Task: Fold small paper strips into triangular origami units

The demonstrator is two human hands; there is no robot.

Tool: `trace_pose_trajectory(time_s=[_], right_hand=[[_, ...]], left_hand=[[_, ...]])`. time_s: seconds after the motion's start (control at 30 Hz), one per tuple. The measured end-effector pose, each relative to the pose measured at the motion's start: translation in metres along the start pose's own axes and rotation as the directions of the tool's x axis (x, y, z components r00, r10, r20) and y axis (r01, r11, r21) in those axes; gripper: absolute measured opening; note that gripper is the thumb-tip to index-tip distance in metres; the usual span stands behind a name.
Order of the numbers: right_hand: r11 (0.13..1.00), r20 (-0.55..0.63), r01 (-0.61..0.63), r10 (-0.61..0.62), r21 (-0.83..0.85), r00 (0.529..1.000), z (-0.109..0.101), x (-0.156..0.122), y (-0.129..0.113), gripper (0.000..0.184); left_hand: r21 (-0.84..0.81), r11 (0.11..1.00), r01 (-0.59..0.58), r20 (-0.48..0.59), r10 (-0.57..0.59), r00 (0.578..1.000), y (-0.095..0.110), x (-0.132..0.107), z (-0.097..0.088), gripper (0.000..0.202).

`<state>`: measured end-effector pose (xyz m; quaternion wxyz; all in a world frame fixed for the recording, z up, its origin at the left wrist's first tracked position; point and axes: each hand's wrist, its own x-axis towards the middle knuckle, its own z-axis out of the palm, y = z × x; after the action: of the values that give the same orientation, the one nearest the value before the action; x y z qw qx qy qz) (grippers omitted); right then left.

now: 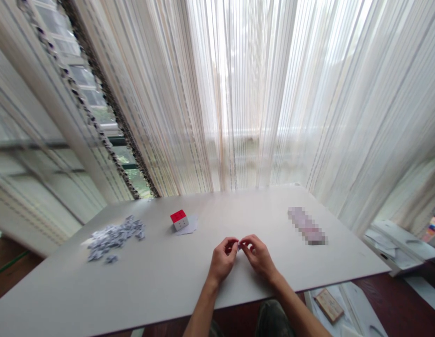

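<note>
Head camera is looking down over a pale table set against sheer curtains. At far left a heap of small bluish-white paper bits is lying loosely spread, near the left edge but not over it and well apart from the hands, which is leaving the middle free. Right of it a red-topped cube is sitting on a white slip, parked behind the working spot, clear of the wrists. The left hand is curling shut, thumb and forefinger pinching a small pale piece. The right hand is pinching the same piece from the other side, fingertips meeting low over the tabletop. A two-sided tip grip like this is probably suiting something too tiny for a full grasp. Both forearms are crossing the near edge, and the hands are working just inside it. Further right a pixelated strip is lying flat at a slant, near the right edge and apart from the right hand. Bare surface is opening around the hands on every side, widest at near left. Off the table at right, a low white shelf and a small framed board are sitting lower down
</note>
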<state>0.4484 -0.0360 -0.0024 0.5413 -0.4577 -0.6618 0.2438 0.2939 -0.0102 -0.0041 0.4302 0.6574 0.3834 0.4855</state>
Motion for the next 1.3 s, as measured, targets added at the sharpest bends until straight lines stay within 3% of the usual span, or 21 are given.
trace_pose_trajectory(time_s=[0.43,0.73,1.1,1.3], right_hand=[[0.997,-0.031,-0.071,0.071,0.013,0.997,-0.001,0.0,0.01,0.019],[0.995,-0.022,-0.09,0.09,0.036,0.996,-0.003,0.0,0.008,0.019],[0.994,0.011,-0.098,0.097,0.055,0.995,-0.005,0.0,0.007,0.019],[0.992,-0.018,-0.117,0.118,0.051,0.993,-0.003,0.001,0.007,0.018]], left_hand=[[0.037,0.999,-0.037,0.037,0.035,0.999,0.009,-0.003,0.003,0.023],[0.014,1.0,-0.017,0.041,0.016,0.999,-0.001,-0.001,0.002,0.025],[-0.046,0.999,-0.01,-0.03,0.008,1.0,-0.008,0.001,0.005,0.027],[-0.02,1.0,0.001,0.022,-0.001,1.0,-0.005,0.001,0.003,0.028]])
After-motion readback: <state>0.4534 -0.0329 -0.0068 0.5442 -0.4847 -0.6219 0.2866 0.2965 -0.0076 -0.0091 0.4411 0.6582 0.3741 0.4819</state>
